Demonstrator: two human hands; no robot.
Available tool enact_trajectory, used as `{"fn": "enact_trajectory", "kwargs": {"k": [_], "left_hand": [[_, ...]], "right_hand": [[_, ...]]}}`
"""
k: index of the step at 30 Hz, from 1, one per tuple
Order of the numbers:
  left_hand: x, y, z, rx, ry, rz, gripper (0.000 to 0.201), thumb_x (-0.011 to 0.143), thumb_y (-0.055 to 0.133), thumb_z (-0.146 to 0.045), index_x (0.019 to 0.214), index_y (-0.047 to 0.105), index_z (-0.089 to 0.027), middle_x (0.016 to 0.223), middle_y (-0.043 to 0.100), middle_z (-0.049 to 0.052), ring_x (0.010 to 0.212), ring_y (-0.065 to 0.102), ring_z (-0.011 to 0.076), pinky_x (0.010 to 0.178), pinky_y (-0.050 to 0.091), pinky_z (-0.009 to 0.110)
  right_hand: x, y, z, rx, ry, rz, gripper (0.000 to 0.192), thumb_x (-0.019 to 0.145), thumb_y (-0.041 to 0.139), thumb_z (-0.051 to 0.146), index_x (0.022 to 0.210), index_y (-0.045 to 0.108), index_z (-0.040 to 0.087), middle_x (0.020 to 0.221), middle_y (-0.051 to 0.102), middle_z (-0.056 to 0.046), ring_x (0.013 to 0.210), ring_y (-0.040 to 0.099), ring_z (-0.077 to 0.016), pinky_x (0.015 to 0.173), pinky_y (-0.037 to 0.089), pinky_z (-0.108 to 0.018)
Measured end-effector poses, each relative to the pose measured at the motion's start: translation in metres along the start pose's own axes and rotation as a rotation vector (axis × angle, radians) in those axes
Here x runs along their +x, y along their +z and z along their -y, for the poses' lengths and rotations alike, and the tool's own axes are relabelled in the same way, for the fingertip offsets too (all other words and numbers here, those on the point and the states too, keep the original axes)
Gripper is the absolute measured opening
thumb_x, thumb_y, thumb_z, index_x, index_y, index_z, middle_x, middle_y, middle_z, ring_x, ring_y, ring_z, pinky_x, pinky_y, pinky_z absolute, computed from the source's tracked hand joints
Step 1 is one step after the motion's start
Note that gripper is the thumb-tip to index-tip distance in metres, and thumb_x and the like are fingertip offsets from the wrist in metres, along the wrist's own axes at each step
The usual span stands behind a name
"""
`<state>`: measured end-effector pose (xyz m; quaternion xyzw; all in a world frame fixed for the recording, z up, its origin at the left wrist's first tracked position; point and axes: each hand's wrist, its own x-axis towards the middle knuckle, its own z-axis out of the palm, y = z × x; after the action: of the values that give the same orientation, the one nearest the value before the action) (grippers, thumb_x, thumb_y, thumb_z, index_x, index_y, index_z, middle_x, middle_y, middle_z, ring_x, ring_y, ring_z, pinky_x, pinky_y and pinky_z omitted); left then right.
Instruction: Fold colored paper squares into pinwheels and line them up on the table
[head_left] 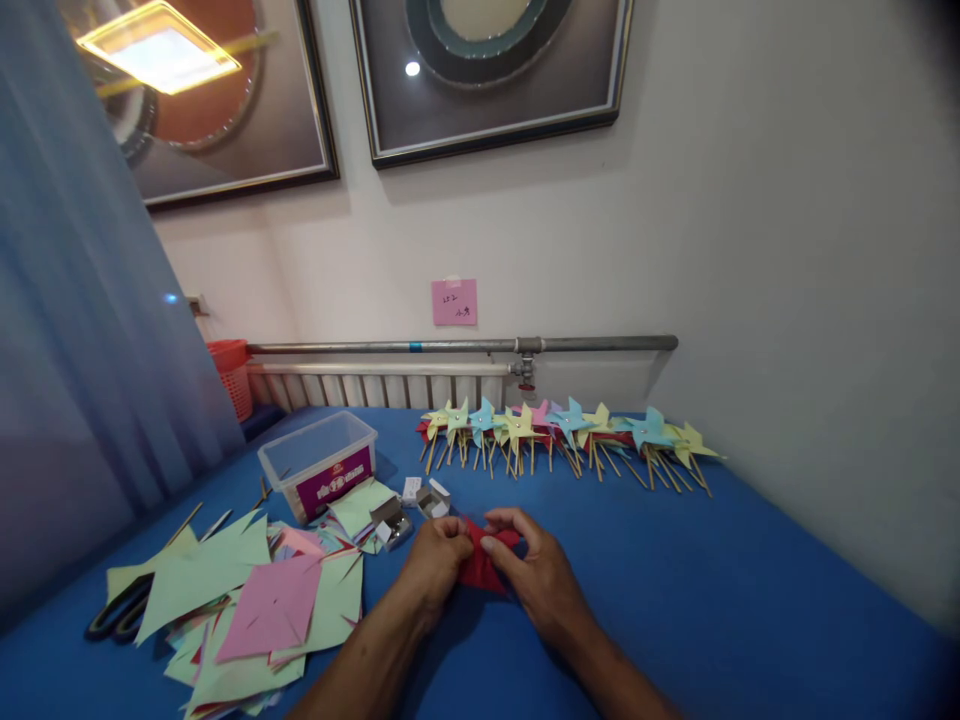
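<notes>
Both my hands are at a red paper piece over the front middle of the blue table, its shape partly covered by my fingers. With thumb and fingers closed, my left hand pinches the paper's left side. My right hand curls round the right side, thumb and index finger at its edge. Just beyond my left hand stand small open cardboard boxes, one with small metal bits inside. Cut paper squares in pink and pale green lie piled to the left.
Finished paper pinwheels on sticks lie in a row along the back. A clear plastic tub stands at the back left. Black-handled scissors lie partly under the paper pile. A red basket stands by the curtain; a pipe runs along the wall.
</notes>
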<state>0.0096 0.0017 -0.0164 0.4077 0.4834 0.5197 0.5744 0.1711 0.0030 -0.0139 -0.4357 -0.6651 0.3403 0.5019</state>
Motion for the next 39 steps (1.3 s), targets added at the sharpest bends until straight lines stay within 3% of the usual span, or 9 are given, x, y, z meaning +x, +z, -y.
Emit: {"fn": "enact_trajectory", "kwargs": {"k": [10, 15, 19, 23, 31, 39], "left_hand": [[-0.004, 0.004, -0.006, -0.018, -0.008, -0.009, 0.021, 0.053, 0.079, -0.025, 0.057, 0.059, -0.020, 0.048, 0.057, -0.003, 0.044, 0.042, 0.0086, 0.050, 0.027, 0.023], [-0.003, 0.005, -0.005, -0.002, 0.000, -0.015, 0.021, 0.051, 0.077, -0.027, 0.058, 0.057, -0.020, 0.047, 0.055, -0.004, 0.044, 0.042, 0.0087, 0.050, 0.025, 0.023], [-0.003, 0.005, -0.004, 0.018, 0.006, -0.015, 0.023, 0.052, 0.077, -0.029, 0.058, 0.057, -0.020, 0.048, 0.055, -0.003, 0.044, 0.042, 0.0087, 0.050, 0.024, 0.023], [-0.003, 0.006, -0.003, 0.040, 0.012, -0.019, 0.024, 0.053, 0.079, -0.030, 0.058, 0.058, -0.019, 0.048, 0.055, -0.003, 0.044, 0.042, 0.0085, 0.050, 0.025, 0.023], [-0.003, 0.005, -0.004, 0.020, -0.008, 0.020, 0.026, 0.052, 0.079, -0.032, 0.057, 0.056, -0.020, 0.048, 0.054, -0.004, 0.045, 0.041, 0.0085, 0.051, 0.024, 0.023], [-0.006, 0.006, -0.003, -0.001, -0.004, 0.042, 0.045, 0.055, 0.093, -0.046, 0.060, 0.059, -0.019, 0.052, 0.055, -0.005, 0.049, 0.040, 0.0081, 0.053, 0.028, 0.024]], "right_hand": [[0.005, 0.002, -0.008, 0.000, 0.043, -0.034, 0.023, 0.083, 0.067, 0.038, 0.098, 0.077, 0.024, 0.099, 0.081, -0.008, 0.095, 0.075, -0.0275, 0.092, 0.058, -0.040], [0.006, 0.000, -0.009, 0.003, 0.121, 0.032, 0.032, 0.082, 0.067, 0.037, 0.108, 0.076, 0.022, 0.098, 0.082, -0.008, 0.096, 0.077, -0.0281, 0.091, 0.058, -0.040], [0.004, -0.004, -0.003, -0.105, 0.054, 0.057, 0.026, 0.087, 0.062, 0.035, 0.104, 0.077, 0.023, 0.107, 0.081, -0.009, 0.104, 0.074, -0.0279, 0.095, 0.055, -0.040], [0.002, -0.004, -0.001, -0.168, 0.023, 0.035, 0.018, 0.090, 0.058, 0.034, 0.093, 0.073, 0.025, 0.103, 0.080, -0.008, 0.102, 0.072, -0.0273, 0.095, 0.053, -0.039], [0.004, -0.001, -0.009, -0.082, 0.090, 0.076, 0.028, 0.086, 0.061, 0.033, 0.111, 0.071, 0.023, 0.106, 0.079, -0.008, 0.101, 0.074, -0.0261, 0.092, 0.054, -0.038], [0.003, 0.001, -0.012, -0.099, 0.067, 0.049, 0.025, 0.091, 0.057, 0.035, 0.109, 0.070, 0.023, 0.100, 0.079, -0.006, 0.096, 0.074, -0.0244, 0.088, 0.055, -0.037]]}}
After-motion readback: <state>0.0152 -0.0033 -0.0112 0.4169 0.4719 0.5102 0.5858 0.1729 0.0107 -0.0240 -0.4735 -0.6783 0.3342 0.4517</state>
